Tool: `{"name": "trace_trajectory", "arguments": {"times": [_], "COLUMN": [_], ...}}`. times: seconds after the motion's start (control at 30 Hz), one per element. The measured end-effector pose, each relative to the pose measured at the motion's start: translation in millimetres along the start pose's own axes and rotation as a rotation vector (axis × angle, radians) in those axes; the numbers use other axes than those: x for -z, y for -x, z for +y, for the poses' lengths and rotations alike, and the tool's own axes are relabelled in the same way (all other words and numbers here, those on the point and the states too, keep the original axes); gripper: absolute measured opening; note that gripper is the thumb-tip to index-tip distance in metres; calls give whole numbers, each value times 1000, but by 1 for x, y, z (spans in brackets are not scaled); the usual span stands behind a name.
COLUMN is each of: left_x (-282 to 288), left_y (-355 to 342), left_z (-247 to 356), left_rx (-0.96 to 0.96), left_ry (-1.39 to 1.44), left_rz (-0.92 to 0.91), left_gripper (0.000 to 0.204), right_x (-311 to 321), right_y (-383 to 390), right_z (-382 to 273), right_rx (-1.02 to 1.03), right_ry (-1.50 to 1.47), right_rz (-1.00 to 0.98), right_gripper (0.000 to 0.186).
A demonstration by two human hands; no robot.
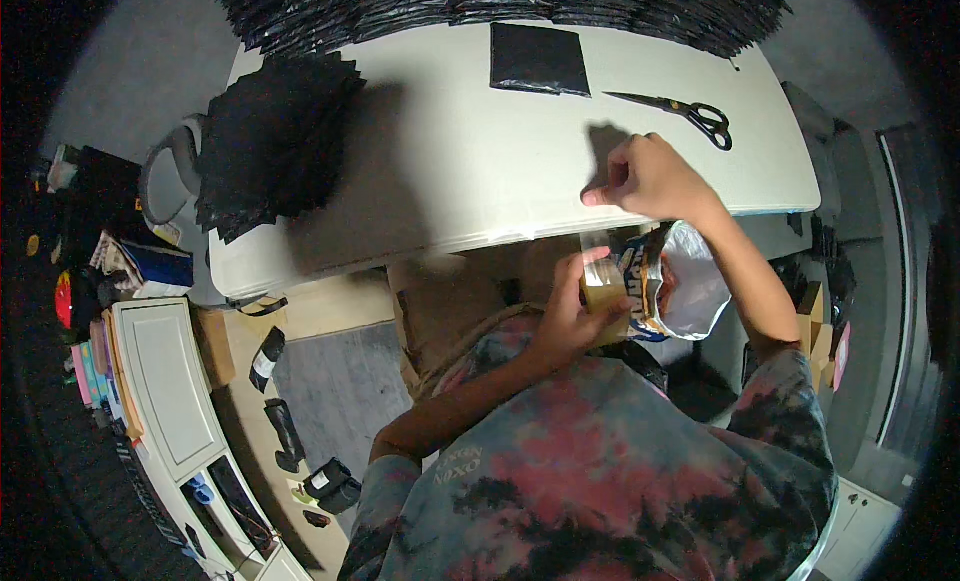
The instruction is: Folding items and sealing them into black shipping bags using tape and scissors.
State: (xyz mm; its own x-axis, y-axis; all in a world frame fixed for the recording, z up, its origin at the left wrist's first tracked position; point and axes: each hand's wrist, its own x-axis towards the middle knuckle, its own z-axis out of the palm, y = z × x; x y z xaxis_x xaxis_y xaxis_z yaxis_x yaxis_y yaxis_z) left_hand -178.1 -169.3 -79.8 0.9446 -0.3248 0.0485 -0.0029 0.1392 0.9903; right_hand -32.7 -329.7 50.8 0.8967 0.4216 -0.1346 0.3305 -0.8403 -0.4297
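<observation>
My left hand (578, 306) is closed around a yellowish, see-through object (606, 289) with a clear upper part, held over my lap just below the table's front edge. Its exact kind is hard to make out. Over the table's front edge, my right hand (655, 176) is curled, its thumb and fingers brought together. Whatever it may hold is hidden. Beside the left hand, under my right forearm, an opened snack bag (695, 291) shows its silvery inside. Black-handled scissors (690, 116) lie on the table beyond the right hand.
The white table (470, 161) carries a flat black plastic packet (540, 58), a tall black stack (280, 141) at left, and a long row of black packets (500, 1) along the back. At left stand a grey chair (170, 171) and a white cabinet (170, 381). Black rolls (285, 431) lie below.
</observation>
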Motion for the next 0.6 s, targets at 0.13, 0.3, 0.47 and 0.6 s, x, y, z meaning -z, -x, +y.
{"name": "trace_trajectory", "arguments": {"times": [0.13, 0.3, 0.47, 0.6], "left_x": [3, 4, 0, -7], "left_y": [-2, -1, -2, -2], "left_z": [-3, -1, -9, -39], "left_rx": [-29, 38, -79, -152], "left_ry": [-42, -91, -198, -176], "left_rz": [-27, -38, 27, 29], "left_gripper": [74, 77, 76, 57], "right_x": [20, 32, -8, -56], "right_y": [-13, -2, 54, 73], "right_z": [17, 28, -42, -37], "right_rx": [-145, -42, 282, 154], "right_ry": [120, 7, 253, 417], "right_rz": [-179, -166, 270, -32], "right_gripper": [70, 44, 69, 93]}}
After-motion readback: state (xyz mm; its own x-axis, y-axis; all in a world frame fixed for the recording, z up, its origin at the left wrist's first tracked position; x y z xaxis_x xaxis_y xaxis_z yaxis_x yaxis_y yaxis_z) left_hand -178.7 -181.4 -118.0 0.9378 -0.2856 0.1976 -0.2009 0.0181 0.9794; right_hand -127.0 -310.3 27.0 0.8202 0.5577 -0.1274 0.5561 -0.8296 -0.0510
